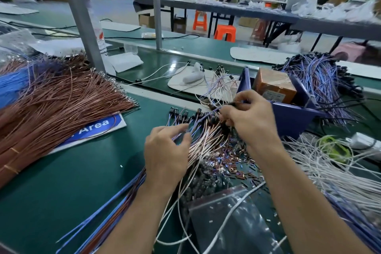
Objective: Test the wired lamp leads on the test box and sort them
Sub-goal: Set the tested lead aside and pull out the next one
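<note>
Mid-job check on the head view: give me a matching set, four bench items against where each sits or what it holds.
Items:
1 copper wire bundle
2 blue bin
3 white wires
4 clear bag

Places or states:
a holds a brown box
b lower right
c far left
d bottom centre

Pairs: 1-c, 2-a, 3-b, 4-d
</note>
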A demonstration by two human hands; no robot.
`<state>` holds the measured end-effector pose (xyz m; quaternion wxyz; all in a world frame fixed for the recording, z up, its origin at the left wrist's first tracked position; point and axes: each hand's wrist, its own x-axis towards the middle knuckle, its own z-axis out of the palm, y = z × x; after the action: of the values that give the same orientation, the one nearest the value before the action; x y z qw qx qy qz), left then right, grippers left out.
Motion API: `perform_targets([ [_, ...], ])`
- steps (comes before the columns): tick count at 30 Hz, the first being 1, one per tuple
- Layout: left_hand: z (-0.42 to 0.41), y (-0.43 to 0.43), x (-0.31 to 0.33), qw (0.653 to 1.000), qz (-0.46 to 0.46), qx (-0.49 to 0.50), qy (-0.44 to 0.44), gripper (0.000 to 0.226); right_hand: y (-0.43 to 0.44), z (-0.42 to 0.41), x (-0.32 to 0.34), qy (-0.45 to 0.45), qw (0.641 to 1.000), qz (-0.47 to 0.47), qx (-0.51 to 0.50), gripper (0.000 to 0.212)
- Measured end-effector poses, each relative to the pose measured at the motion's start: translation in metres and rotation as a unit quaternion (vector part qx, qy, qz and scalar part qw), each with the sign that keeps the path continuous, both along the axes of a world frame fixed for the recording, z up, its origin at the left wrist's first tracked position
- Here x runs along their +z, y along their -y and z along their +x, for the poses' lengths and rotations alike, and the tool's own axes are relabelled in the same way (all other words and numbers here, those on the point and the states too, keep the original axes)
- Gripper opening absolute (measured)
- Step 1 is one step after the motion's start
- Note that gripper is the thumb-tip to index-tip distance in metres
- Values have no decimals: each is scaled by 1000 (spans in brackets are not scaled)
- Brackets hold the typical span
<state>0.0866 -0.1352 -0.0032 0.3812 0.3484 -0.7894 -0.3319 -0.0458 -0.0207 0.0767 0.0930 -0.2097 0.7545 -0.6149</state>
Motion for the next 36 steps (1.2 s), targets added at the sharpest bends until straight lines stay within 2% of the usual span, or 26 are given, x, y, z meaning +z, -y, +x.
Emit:
perform_targets([
  [1, 0, -3, 1, 999, 4, -12, -30, 19, -8, 0, 3, 76, 994, -84, -4, 22],
  [3, 0, -10, 4, 996, 0, -58, -63, 19, -23, 2, 5, 240, 942, -236, 16, 12],
  [5, 0, -18, 2, 992, -31, -91, -79, 28, -35, 8, 1, 339, 886, -307, 72, 22],
  [7, 1, -22, -1, 988, -57, -118, -85, 25, -44, 18, -3, 359, 872, -312, 115, 32],
  [9, 4, -25, 0, 983, -70, -146, -86, 29, -52, 22, -4, 372, 859, -335, 103, 38],
  [12, 9, -26, 9, 986, -41, -148, -62, 38, -78, 12, 0, 411, 820, -398, 19, 39],
  [14, 13, -20, 12, 989, 8, -133, -60, 42, -101, 1, 1, 415, 808, -416, -40, 38],
  [17, 15, -16, 18, 984, 66, -140, -92, 36, -126, -5, -1, 385, 821, -418, -55, 28],
  [19, 9, -25, 25, 981, 53, -167, -82, 35, -131, -4, -2, 349, 843, -409, -13, 16],
  [20, 4, -32, 29, 977, 49, -196, -72, 36, -130, -3, -1, 339, 852, -398, 10, 17],
  [21, -1, -40, 34, 971, 43, -229, -52, 35, -128, -2, 0, 339, 855, -390, 33, 21],
  [24, -22, -55, 45, 950, -28, -308, 32, 30, -131, -9, 5, 370, 841, -389, 66, 53],
  [25, -28, -58, 49, 942, -49, -327, 57, 30, -136, -13, 7, 362, 848, -378, 80, 55],
  [27, -39, -65, 52, 925, -46, -367, 85, 29, -149, -19, 7, 306, 899, -294, 113, 47],
  [29, -53, -74, 53, 914, -18, -399, 69, 19, -154, -21, 1, 236, 953, -143, 126, 40],
  [30, -60, -80, 53, 911, 3, -409, 47, 15, -153, -19, -3, 213, 966, -78, 121, 38],
  [32, -73, -89, 51, 907, 42, -419, 15, 17, -147, -15, -11, 186, 979, 0, 84, 39],
  [34, -81, -96, 45, 902, 72, -427, -2, 21, -146, -12, -21, 165, 985, 35, 28, 39],
  [36, -84, -101, 39, 889, 141, -433, -46, 16, -149, -11, -28, 158, 986, 46, 20, 34],
])
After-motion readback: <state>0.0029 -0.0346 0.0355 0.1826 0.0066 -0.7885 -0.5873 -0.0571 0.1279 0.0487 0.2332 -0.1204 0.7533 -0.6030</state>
